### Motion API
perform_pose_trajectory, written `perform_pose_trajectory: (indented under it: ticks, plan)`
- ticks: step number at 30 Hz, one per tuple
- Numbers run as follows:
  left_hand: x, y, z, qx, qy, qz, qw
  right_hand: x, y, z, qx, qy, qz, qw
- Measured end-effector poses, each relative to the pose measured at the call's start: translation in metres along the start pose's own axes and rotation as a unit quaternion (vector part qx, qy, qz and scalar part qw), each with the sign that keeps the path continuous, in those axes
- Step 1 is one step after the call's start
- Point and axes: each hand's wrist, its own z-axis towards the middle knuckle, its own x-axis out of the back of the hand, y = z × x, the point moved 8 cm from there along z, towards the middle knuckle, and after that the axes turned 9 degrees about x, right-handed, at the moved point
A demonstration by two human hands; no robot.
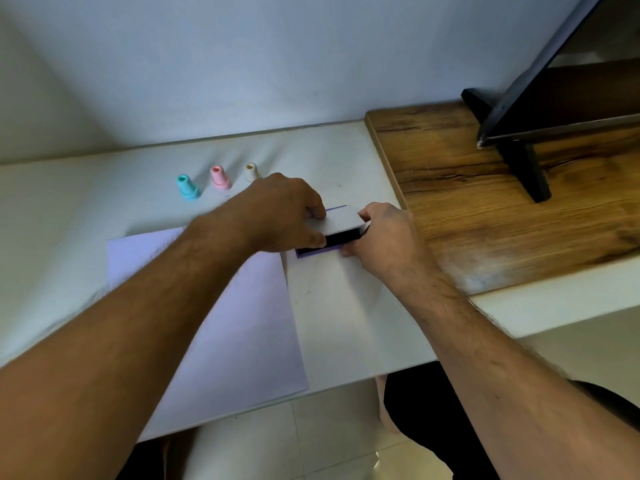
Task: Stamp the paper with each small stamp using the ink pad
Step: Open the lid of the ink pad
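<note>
while the paper (221,306) lies nearest on the white table (69,209), the ink pad (334,233) beyond it is gripped by the left hand (280,216) on its raised lid and pinched at the right end by the right hand (384,237); farther back, the blue stamp (188,188), pink stamp (220,177) and cream stamp (251,172) are stood in a row.

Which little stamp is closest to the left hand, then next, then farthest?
From the left hand:
1. Cream stamp, right end of the row, just behind the knuckles.
2. Pink stamp, in the middle.
3. Blue stamp, far left end.
</note>
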Motion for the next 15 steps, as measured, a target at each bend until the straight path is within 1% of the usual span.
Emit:
perform_pose_trajectory:
  ticks: [2,4,8,13,15]
  plan:
    - [0.006,0.003,0.003,-0.014,-0.026,-0.007,1.0,0.0,0.0,-0.001,-0.005,0.004,0.003,1.0]
    - [0.012,0.003,0.008,-0.021,-0.032,-0.004,0.999,0.001,0.0,-0.001,-0.009,0.002,0.012,1.0]
    - [0.015,-0.008,0.026,0.002,-0.015,0.003,1.0,0.001,-0.002,-0.002,-0.016,-0.002,0.029,0.999]
    - [0.014,-0.011,0.037,0.013,-0.008,-0.007,1.0,0.002,-0.002,-0.002,-0.026,-0.004,0.036,0.999]
    - [0.013,-0.012,0.04,0.017,0.006,-0.013,1.0,0.002,-0.003,-0.002,-0.023,-0.004,0.033,0.999]
